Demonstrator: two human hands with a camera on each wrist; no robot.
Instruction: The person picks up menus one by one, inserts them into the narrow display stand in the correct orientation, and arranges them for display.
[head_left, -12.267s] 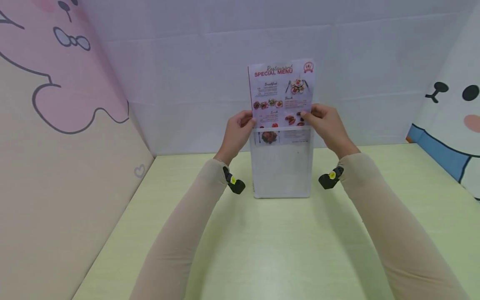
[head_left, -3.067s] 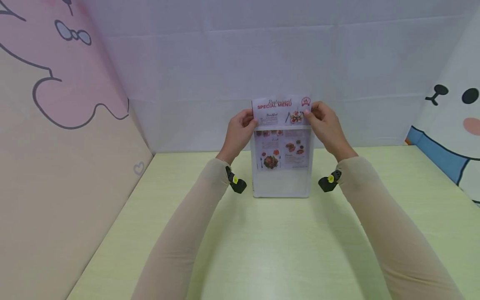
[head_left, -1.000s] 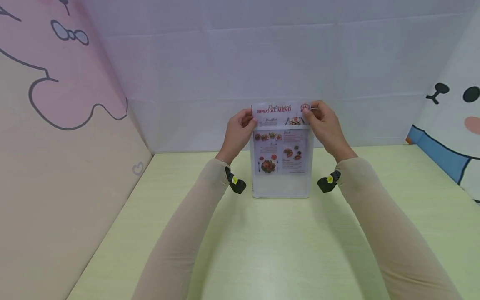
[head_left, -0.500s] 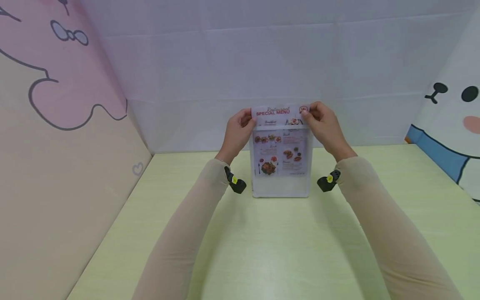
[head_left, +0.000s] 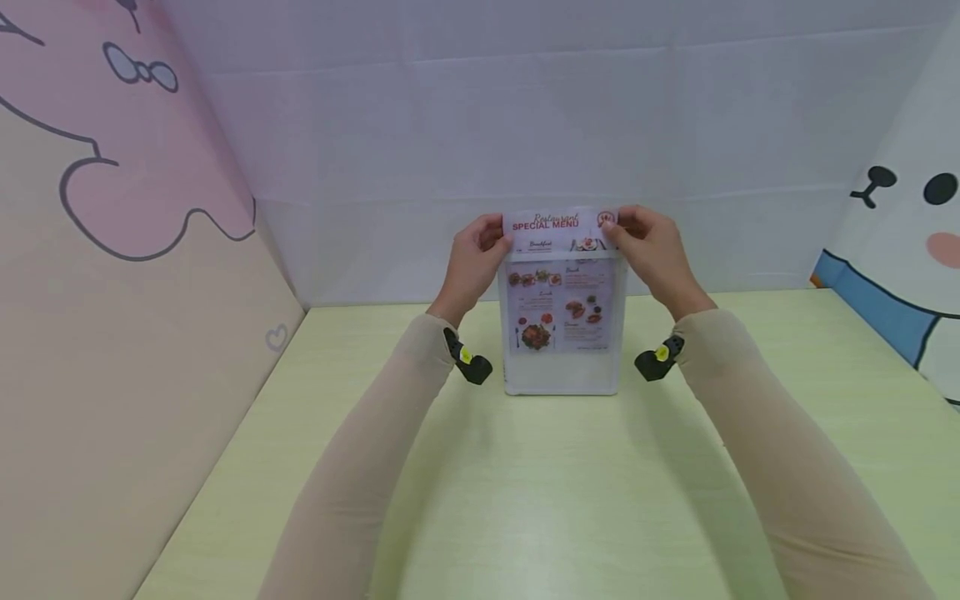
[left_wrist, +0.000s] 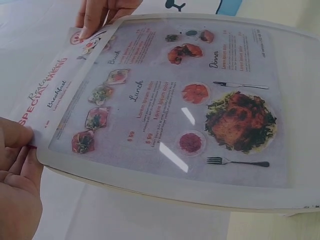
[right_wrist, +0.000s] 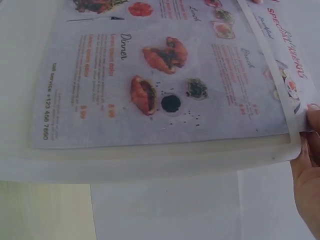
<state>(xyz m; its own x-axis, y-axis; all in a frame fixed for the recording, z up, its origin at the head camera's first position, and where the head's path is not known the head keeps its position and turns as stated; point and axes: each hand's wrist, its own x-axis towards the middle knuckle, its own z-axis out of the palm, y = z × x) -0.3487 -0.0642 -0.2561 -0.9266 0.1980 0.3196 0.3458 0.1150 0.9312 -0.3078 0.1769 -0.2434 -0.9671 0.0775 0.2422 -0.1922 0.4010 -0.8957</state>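
Observation:
A printed restaurant menu sheet [head_left: 547, 229] sits most of the way down inside a white sign holder [head_left: 561, 375] with a clear front. Its title strip sticks out above the holder's top edge, and a bare white band shows below the sheet. My left hand [head_left: 472, 258] pinches the sheet's left edge at the holder's top corner. On the other side, my right hand [head_left: 656, 254] pinches the upper right corner by the round logo. The left wrist view shows the left thumb and fingers [left_wrist: 17, 137] on the paper's edge, beside the holder's rim.
The holder stands upright on a pale wooden table [head_left: 562, 483], in front of a white cloth backdrop [head_left: 450, 125]. Cartoon-printed panels rise at the left [head_left: 135, 333] and right [head_left: 900, 208]. A small black wrist camera sits on each sleeve.
Since the earliest frame the menu has slid down into the holder, from only its bottom strip inside to most of it. Over the last half second it has hardly moved; both hands keep their grip.

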